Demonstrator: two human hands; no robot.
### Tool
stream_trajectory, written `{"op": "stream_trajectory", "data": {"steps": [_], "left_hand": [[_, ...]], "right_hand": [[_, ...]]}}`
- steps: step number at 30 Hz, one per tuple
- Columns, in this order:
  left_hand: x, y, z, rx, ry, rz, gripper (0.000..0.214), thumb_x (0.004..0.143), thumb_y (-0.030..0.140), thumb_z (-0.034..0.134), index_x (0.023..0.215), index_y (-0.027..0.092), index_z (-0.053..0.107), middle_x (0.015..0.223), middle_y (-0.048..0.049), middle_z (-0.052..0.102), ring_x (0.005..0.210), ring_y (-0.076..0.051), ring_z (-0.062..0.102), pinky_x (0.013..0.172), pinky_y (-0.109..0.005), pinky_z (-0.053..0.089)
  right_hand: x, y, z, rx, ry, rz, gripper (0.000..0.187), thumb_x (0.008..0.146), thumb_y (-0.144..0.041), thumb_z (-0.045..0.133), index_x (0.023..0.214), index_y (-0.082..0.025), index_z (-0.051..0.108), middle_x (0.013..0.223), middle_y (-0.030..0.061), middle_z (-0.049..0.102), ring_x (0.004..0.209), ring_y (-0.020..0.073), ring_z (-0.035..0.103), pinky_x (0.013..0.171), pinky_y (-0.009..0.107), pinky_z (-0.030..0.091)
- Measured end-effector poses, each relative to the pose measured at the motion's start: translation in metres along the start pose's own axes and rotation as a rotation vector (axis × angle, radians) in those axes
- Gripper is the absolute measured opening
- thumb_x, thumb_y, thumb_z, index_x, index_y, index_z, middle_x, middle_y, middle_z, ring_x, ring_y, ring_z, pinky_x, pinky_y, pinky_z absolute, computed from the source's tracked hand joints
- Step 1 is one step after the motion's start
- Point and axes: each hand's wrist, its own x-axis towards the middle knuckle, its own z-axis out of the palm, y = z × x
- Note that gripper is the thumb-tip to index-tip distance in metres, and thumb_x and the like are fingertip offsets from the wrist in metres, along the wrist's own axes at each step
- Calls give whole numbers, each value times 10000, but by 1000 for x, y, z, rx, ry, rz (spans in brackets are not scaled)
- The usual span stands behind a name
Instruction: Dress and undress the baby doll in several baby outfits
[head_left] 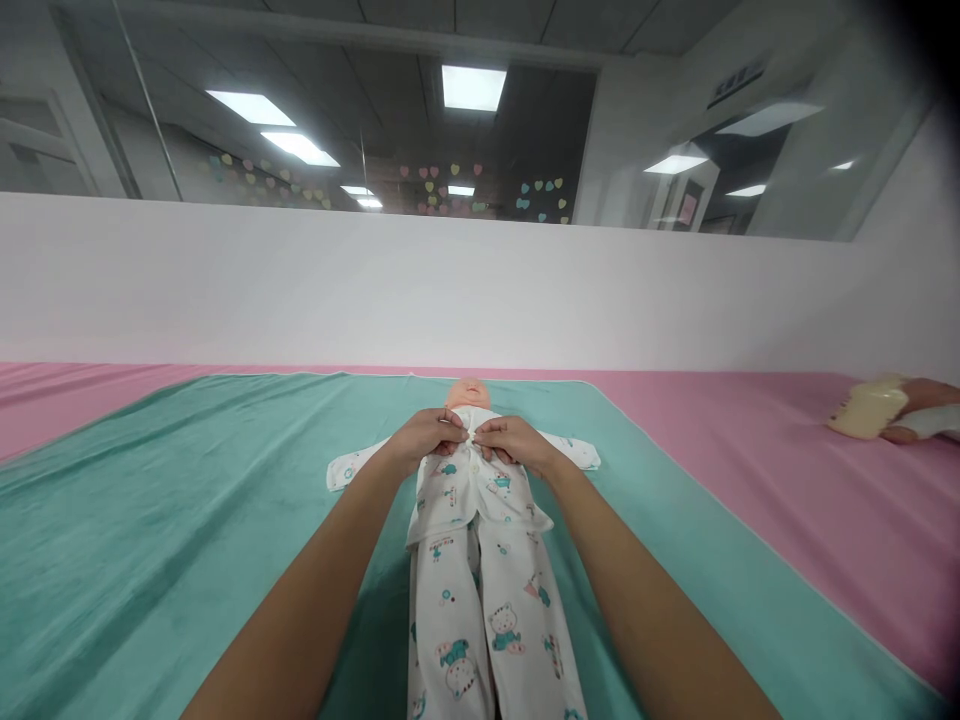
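A baby doll (469, 390) lies on its back on a teal blanket (187, 520), head away from me. It wears a white printed romper (480, 560) with small cartoon animals. My left hand (424, 437) and my right hand (510, 440) meet on the doll's chest. Both pinch the front edges of the romper top together at the fastening near the collar. The doll's sleeves spread out to either side under my wrists.
The blanket lies on a pink padded surface (825, 500). At the far right rests another doll or bundle (892, 410) with something cream-coloured. A white wall (480, 290) runs behind, with windows above.
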Motion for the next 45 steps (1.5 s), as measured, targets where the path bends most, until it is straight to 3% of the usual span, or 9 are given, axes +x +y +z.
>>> {"op": "stream_trajectory", "data": {"steps": [16,21,25,27,30,33,36,39,45], "left_hand": [[5,-5,8,176,150,68,143,730,279,565,792,156,526,512,40,501,434,-78,477,405,-175,362],[10,-10,14,263,321,88,209,800,325,436,846,151,542,758,-23,603,389,-57,453,377,-196,342],[16,-13,19,384,431,113,224,773,264,434,900,176,597,753,-26,627,513,-104,520,494,-209,377],[22,-14,20,460,463,142,187,757,261,451,780,184,620,763,-42,639,676,-150,563,596,-221,386],[35,-11,17,557,467,144,194,730,231,460,577,184,570,697,-60,626,748,-186,554,629,-236,359],[48,-3,10,608,416,86,173,673,177,487,503,188,518,534,-39,557,589,-168,519,550,-237,326],[55,6,5,613,306,18,210,642,182,521,441,194,457,368,8,420,406,-131,416,463,-236,283],[56,8,4,580,267,33,186,638,223,561,478,188,474,373,26,418,394,-115,397,446,-226,272],[55,-13,7,428,390,179,193,732,351,518,675,172,557,655,2,574,601,-115,477,532,-204,324]], "right_hand": [[9,8,7,27,131,25,206,666,-366,567,639,-162,553,545,-24,568,377,41,325,389,201,224],[18,17,15,-35,448,5,212,723,-363,452,692,-172,538,580,-9,565,416,75,399,449,223,314],[25,19,20,-160,597,-75,209,758,-367,434,789,-194,548,759,5,603,654,115,521,629,233,372],[28,15,22,-331,606,-79,243,777,-409,437,778,-194,550,802,26,619,736,141,539,670,251,364],[35,5,24,-567,577,59,329,792,-475,431,780,-175,563,803,94,631,760,196,560,651,289,358],[45,-5,26,-641,567,189,329,778,-460,479,819,-154,595,865,161,631,818,251,576,632,313,363],[54,-9,25,-621,573,223,252,786,-367,491,810,-148,614,862,178,631,834,272,581,634,329,371],[59,-6,23,-585,588,201,184,769,-283,500,772,-141,616,841,182,626,829,280,577,638,337,368],[64,11,14,-421,609,53,184,731,-238,481,569,-176,542,654,83,579,711,193,528,624,289,338]]}}
